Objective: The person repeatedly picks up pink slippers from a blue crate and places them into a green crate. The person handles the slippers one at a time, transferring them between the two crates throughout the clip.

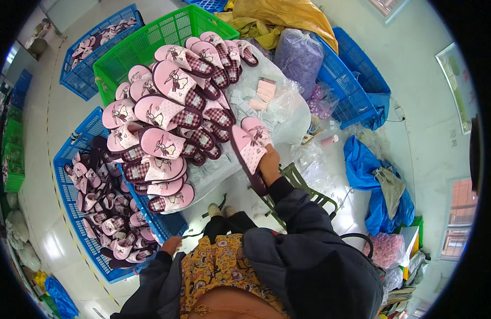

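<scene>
Right hand (269, 166) fingers clamped on pink slipper pair (252, 143), at 3 o'clock of the slipper stack (166, 122). Left hand (171, 245) low, fingers curled, empty. Next: seat pair squarely on stack.

Stacked slippers (166, 122) lie on the bench (288, 114), left of the right hand (268, 164) holding a slipper pair (251, 142). A crate of slippers (70, 202) sits on the floor at near left, beside the left hand (171, 245).
</scene>
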`<state>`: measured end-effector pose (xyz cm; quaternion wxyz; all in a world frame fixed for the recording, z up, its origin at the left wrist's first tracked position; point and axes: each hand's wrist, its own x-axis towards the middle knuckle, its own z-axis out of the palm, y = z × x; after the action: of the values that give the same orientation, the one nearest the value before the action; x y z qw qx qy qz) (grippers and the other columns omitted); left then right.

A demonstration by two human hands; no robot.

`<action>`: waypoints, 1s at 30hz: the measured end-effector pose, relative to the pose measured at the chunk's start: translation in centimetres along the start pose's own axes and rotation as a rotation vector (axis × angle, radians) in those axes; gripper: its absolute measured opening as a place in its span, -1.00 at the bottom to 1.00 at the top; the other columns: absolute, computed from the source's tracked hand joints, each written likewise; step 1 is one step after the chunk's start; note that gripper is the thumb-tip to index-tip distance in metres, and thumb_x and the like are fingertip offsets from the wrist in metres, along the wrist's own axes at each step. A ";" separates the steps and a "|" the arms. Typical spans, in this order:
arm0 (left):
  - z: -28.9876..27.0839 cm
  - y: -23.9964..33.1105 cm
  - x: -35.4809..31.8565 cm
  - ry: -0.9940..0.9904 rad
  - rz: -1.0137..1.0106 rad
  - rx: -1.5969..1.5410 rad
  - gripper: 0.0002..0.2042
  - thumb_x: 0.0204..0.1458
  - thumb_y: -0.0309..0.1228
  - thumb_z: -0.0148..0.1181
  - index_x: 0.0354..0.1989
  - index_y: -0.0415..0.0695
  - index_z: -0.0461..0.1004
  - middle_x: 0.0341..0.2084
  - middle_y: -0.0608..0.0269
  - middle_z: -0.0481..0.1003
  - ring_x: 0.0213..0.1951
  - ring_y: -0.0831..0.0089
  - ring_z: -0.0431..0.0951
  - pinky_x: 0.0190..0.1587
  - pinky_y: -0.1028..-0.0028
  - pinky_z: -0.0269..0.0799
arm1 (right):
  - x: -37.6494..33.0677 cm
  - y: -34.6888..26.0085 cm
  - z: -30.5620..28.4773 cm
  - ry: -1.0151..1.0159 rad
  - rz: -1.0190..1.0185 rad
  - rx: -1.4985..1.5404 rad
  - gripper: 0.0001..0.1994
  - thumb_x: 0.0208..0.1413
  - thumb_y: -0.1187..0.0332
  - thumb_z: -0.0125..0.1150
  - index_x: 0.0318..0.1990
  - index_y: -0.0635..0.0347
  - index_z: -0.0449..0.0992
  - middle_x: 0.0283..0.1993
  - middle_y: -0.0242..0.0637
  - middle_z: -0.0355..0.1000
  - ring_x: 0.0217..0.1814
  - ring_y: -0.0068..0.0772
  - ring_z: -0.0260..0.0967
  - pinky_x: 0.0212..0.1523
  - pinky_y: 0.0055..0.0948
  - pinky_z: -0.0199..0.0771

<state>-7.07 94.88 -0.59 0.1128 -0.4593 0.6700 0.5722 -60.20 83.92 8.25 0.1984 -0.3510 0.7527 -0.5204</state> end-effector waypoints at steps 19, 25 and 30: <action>5.5 4.2 -3.0 -0.010 -0.431 0.078 -0.71 0.09 -0.11 -0.01 -0.19 -0.03 0.46 -0.22 0.04 0.48 -0.13 0.03 0.47 -0.14 0.14 0.40 | 38.5 0.6 9.7 0.203 -0.008 0.037 -0.78 -0.05 0.54 -0.09 -0.28 0.36 0.48 -0.33 0.05 0.48 -0.25 -0.01 0.42 -0.20 -0.31 0.35; 5.8 12.6 -0.9 -0.028 -0.504 0.031 -0.75 0.07 -0.14 0.01 -0.26 -0.03 0.45 -0.26 0.08 0.47 -0.13 0.05 0.47 -0.15 0.16 0.41 | 47.3 7.1 14.4 0.193 0.012 -0.003 -0.87 -0.05 0.49 0.05 -0.34 0.35 0.45 -0.37 -0.01 0.46 -0.32 -0.08 0.39 -0.23 -0.33 0.35; 6.4 15.6 0.1 -0.036 -0.536 0.009 -0.78 0.05 -0.17 0.03 -0.31 -0.04 0.44 -0.30 0.11 0.46 -0.13 0.08 0.46 -0.16 0.17 0.41 | 49.3 13.4 18.0 -0.046 0.036 -0.307 -0.71 -0.13 0.36 0.25 -0.21 0.30 0.51 -0.25 0.03 0.50 -0.15 0.00 0.45 -0.12 -0.24 0.39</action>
<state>-21.17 99.18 7.63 0.2742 -0.6097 0.5248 0.5270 -85.87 38.94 -7.64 0.1692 -0.3755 0.8248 -0.3874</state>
